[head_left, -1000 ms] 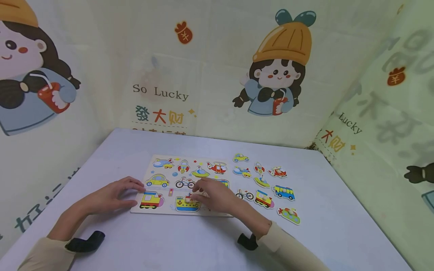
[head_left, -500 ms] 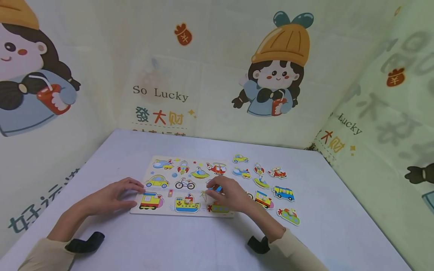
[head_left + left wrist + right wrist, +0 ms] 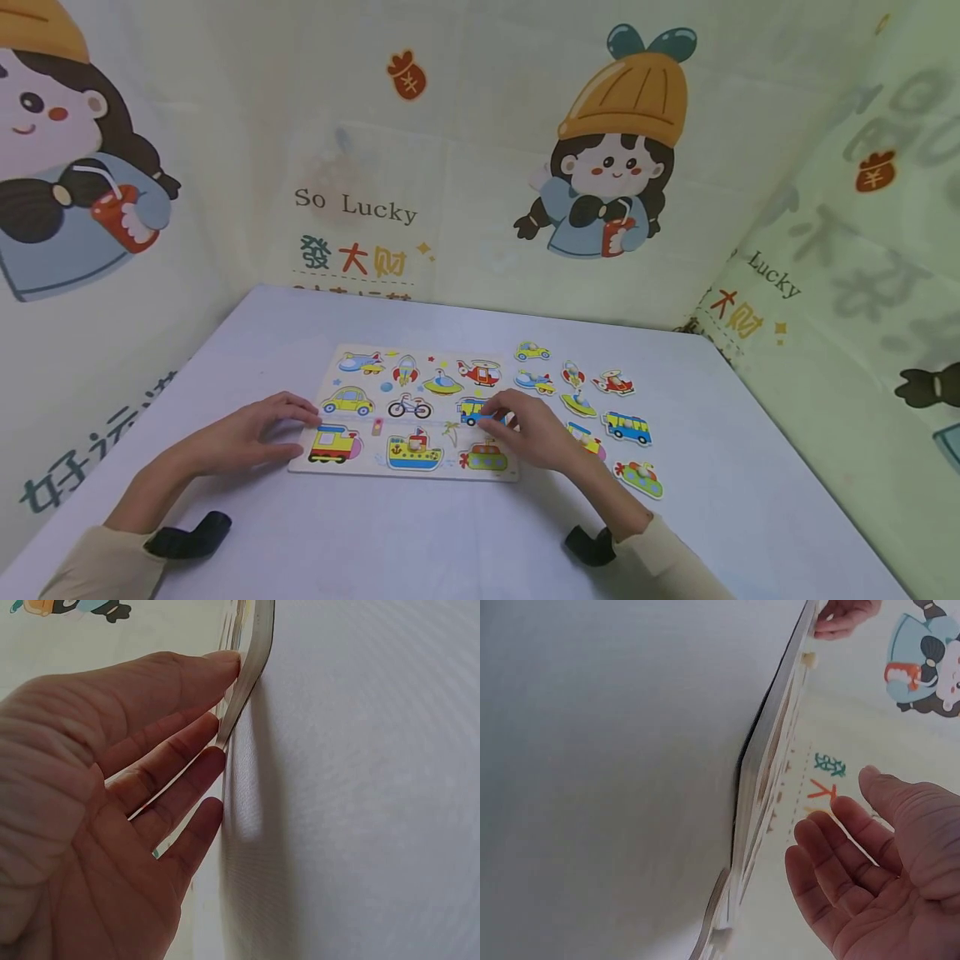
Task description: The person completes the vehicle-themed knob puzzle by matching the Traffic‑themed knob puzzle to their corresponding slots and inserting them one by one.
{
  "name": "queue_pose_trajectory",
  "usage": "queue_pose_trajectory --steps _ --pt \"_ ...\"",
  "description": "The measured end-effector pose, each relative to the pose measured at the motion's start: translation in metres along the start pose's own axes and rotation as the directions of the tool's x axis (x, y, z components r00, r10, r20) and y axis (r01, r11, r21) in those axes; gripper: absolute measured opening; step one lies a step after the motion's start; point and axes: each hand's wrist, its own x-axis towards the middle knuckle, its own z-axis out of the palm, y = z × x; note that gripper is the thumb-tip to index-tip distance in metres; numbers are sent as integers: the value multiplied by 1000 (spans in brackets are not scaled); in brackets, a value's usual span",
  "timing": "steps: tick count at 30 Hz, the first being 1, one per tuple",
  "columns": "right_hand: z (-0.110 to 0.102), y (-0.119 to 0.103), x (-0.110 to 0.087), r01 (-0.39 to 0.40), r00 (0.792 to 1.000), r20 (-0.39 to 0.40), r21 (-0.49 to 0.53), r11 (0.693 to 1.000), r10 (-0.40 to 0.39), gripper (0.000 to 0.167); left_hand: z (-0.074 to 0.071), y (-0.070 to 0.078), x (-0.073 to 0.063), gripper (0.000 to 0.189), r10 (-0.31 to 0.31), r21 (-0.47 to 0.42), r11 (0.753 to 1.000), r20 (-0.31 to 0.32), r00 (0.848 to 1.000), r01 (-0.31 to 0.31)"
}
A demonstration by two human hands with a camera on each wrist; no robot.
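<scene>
A pale puzzle board [image 3: 375,477] with printed vehicles lies on the table. A boat piece [image 3: 427,457] with a small knob sits in its lower middle. My left hand [image 3: 258,432] rests against the board's left edge; in the left wrist view, the thumb and fingers of the left hand [image 3: 127,772] touch that edge [image 3: 253,667]. Above the board's right side hovers my right hand [image 3: 536,429], its fingers loosely bent and holding nothing. It partly covers the printed bus [image 3: 471,411]. The right wrist view shows the right hand [image 3: 885,870] apart from the board [image 3: 769,765].
Several loose knobbed pieces lie right of the board, among them a car [image 3: 532,351], a helicopter [image 3: 615,382], a bus [image 3: 627,427] and a submarine [image 3: 639,479]. My right hand partly hides the train piece [image 3: 587,437]. Printed cloth [image 3: 465,167] walls the table [image 3: 375,542].
My right hand has moved right from the boat piece, with its fingers coming away from the knob. The printed submarine and part of the printed bus are uncovered. My left hand has stayed put.
</scene>
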Motion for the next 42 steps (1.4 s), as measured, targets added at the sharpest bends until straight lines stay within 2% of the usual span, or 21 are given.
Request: queue_pose_trajectory --steps 9,13,18,27,33,42 --pt "-10 14 -9 -70 997 -43 -43 997 68 14 -4 1 2 38 14 -6 1000 10 1000 -14" --pt "-14 20 -13 -86 995 -61 -58 995 83 12 -5 1 2 38 9 1 1000 11 1000 -9" --pt "-19 25 -17 -105 993 -58 -60 993 101 12 -4 1 2 37 -8 -30 999 16 1000 9" --pt "-26 31 -21 -92 995 -34 -95 991 89 10 -6 2 2 38 -20 -44 999 27 999 21" --pt "-31 36 -22 -45 999 -25 -133 990 42 8 -8 3 2 38 -20 -39 999 33 999 21" --pt "-34 39 -18 -56 994 79 -203 978 73 9 -9 5 2 37 -25 -29 999 29 999 26"
